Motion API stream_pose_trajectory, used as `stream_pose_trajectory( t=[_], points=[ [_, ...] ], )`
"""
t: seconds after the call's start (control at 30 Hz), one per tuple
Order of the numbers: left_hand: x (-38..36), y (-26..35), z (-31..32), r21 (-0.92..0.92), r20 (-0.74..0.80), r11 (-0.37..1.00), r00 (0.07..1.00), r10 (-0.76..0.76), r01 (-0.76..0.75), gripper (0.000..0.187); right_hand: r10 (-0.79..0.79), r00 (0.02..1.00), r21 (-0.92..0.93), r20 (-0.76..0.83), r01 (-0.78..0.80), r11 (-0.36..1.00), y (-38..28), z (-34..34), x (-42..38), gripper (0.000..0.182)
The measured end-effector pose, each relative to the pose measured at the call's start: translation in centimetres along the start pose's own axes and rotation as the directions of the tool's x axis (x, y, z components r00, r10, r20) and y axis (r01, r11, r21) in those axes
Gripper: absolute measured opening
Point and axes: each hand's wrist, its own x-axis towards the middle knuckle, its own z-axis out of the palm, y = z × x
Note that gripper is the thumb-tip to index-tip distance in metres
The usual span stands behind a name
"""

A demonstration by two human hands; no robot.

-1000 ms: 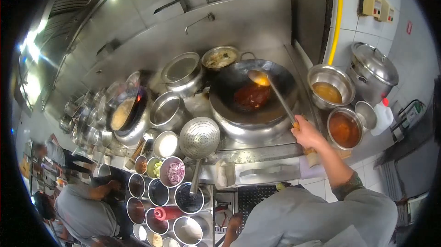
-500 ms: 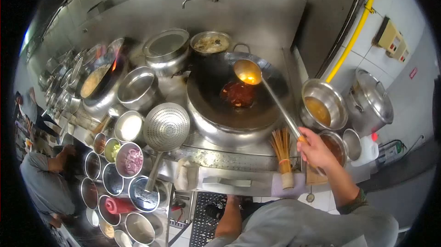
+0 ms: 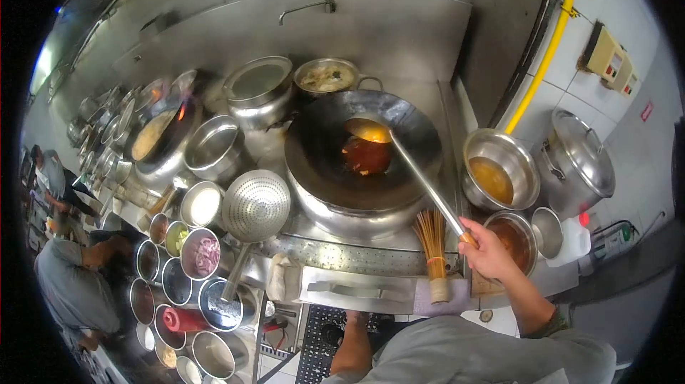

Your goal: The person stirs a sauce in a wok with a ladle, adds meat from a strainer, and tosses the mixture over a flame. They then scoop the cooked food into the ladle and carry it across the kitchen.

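At center frame we see a large dark wok on the steel range, a pool of red-orange sauce at its bottom. The right hand, lower right of center, is closed around the handle end of a long ladle. The ladle's long axis runs diagonally, from the hand up and left to its bowl, which points toward the upper left and sits tilted over the sauce, holding orange liquid.

The left arm hangs at the bottom edge of the frame; its hand is out of sight below the counter, so we cannot tell how it is held.

To the right of the wok, 1 steel bowl holds yellow-brown liquid, and a smaller bowl just beside the right hand holds reddish sauce. A lidded pot stands at far right. Behind the wok, a pot holds pale food. A bamboo brush stands upright near the hand.

At left, a perforated skimmer rests over small condiment tubs, 1 holding sliced red onion. Another wok at upper left shows flame at its rim. A co-worker's sleeve appears at lower left.
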Motion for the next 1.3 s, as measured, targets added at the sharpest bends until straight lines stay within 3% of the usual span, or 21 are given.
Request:
stream_pose_trajectory(
  t=[0.5, 1.3],
  points=[
    [0.2, -0.8, -0.7, -0.024, -0.041, 0.999, 0.999, 0.020, -0.021, 0.043, -0.063, 0.998, 0.094, 0.013, 0.062, 0.994, 0.1, 0.9, 1.7, 0.060],
    [0.9, -0.6, 1.0, -0.038, -0.047, 0.999, 0.999, 0.006, -0.008, 0.040, -0.039, 0.998, 0.071, 0.043, 0.036, 0.997, -0.2, 1.1, 2.3, 0.058]
  ],
)
